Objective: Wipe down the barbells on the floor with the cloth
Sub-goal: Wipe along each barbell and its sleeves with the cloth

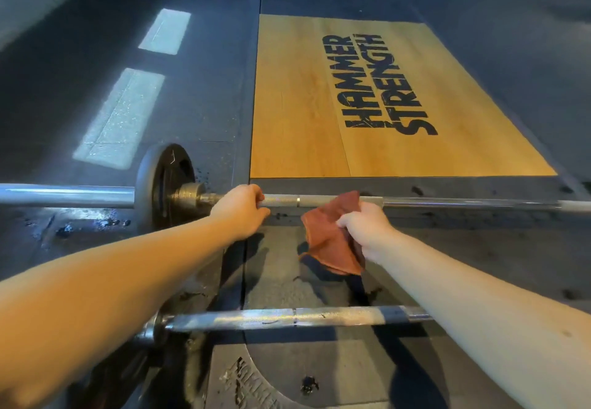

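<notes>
Here, on the rubber floor (198, 95), lie the far barbell (463, 203), one plate (160, 181) on it, and the near barbell (287, 316). The left hand (241, 208) curls its fingers round the far shaft, and the right hand (364, 226) bunches the red cloth (329, 236) against it. With most cloth dangling, a stroke may skip the knurling, or the bar may roll.

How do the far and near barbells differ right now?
The far barbell carries a black plate; no plate shows on the near barbell. The left hand grips the far barbell, the right hand holds the red cloth at it; the near barbell is untouched. Both are silver, roughly parallel.
</notes>
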`<state>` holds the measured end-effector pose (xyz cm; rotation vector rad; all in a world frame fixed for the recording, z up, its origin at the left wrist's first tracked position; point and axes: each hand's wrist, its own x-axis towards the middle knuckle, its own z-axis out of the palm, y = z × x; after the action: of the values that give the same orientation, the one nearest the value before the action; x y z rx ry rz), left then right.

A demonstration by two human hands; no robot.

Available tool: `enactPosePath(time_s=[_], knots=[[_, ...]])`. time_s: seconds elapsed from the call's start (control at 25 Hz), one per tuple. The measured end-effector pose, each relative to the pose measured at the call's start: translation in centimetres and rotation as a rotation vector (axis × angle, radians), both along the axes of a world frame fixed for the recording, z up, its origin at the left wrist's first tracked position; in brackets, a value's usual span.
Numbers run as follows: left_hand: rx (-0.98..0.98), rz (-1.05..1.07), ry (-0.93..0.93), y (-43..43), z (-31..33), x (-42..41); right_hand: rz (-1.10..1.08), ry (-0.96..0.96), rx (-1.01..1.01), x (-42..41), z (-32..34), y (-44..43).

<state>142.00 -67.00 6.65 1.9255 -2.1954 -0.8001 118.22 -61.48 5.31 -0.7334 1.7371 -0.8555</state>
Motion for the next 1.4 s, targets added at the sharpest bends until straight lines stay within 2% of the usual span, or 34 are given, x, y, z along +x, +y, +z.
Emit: enactPosePath(time_s=[0.08, 0.16, 0.24, 0.32, 0.48, 0.6, 0.68, 0.8, 0.96, 1.04, 1.12, 1.2, 1.32, 1.4], knots=[[-0.201, -0.146, -0.342, -2.1, -1.6, 0.4, -0.003, 0.475, -0.19, -3.3, 0.1, -2.5], [-0.282, -0.243, -0.558, -3.5, -2.9, 1.3, 0.051, 0.831, -0.281, -5.2, -0.8, -4.2], [-0.232, -0.251, -0.557, -4.5, -4.1, 1.9, 0.3, 1.038, -0.193, -5.1, -3.2, -4.7], [-0.223, -0.253, -0.494, -5.2, -4.8, 2.3, 0.515, 1.133, -0.06, -4.5, -6.1, -4.0], [-0.267, -0.252, -0.466, -6.7, -5.4, 2.0, 0.278, 1.07, -0.23, -2.4, -7.0, -4.7], [-0.246, -0.248, -0.453, -7.0, -5.7, 1.6, 0.353, 0.885, -0.276, 2.1, -6.9, -5.7], [-0.211, -0.245, -0.434, -7.1, -5.4, 1.4, 0.447, 0.788, -0.338, 2.2, -6.9, -5.8], [-0.144, -0.229, -0.394, -7.4, -4.9, 1.2, 0.529, 0.879, -0.307, -3.1, -6.9, -5.6], [-0.194, -0.25, -0.342, -7.2, -5.2, 1.4, 0.3, 0.878, -0.218, -8.3, -6.7, -4.5], [-0.224, -0.26, -0.302, -7.2, -5.6, 2.0, 0.261, 0.826, -0.26, -4.4, -6.8, -5.6], [-0.256, -0.269, -0.27, -7.2, -6.2, 2.7, 0.364, 0.767, -0.306, 2.2, -7.3, -7.2], [-0.276, -0.269, -0.248, -7.2, -6.7, 3.0, 0.522, 0.783, -0.401, 5.2, -7.3, -7.5], [-0.278, -0.274, -0.216, -7.1, -7.1, 3.2, 0.637, 0.819, -0.501, -0.8, -7.1, -6.7], [-0.285, -0.27, -0.205, -7.1, -7.1, 2.9, 0.51, 0.879, -0.462, -6.3, -6.7, -5.2]])
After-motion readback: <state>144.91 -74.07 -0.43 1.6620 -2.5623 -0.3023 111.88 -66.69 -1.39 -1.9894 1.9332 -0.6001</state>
